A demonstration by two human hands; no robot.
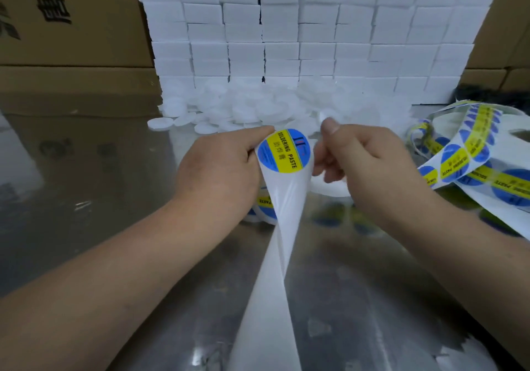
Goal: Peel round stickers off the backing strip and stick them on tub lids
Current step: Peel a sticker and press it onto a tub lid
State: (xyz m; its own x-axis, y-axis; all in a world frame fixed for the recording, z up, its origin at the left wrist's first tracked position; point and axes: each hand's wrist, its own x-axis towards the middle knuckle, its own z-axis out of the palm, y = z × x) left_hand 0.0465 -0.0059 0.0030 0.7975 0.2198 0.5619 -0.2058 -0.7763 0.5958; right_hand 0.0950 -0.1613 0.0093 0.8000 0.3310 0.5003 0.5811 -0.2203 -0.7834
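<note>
My left hand [220, 167] pinches the white backing strip [272, 256] at its bend, where a round blue and yellow sticker [284, 151] reading SOLDERING PASTE stands up. The bare strip runs down toward me. My right hand [358, 158] is just right of the sticker, fingers curled, thumb up; it is blurred and whether it touches the sticker or holds anything is unclear. A white tub lid [324, 190] lies under the right hand. Labelled lids [265, 204] sit below my left hand. A heap of plain white lids [252, 109] lies behind.
The loose strip with several stickers [470, 158] coils at the right on the shiny metal table [114, 170]. White boxes [301, 32] are stacked in a wall at the back. Cardboard cartons [71, 26] stand at the left and far right.
</note>
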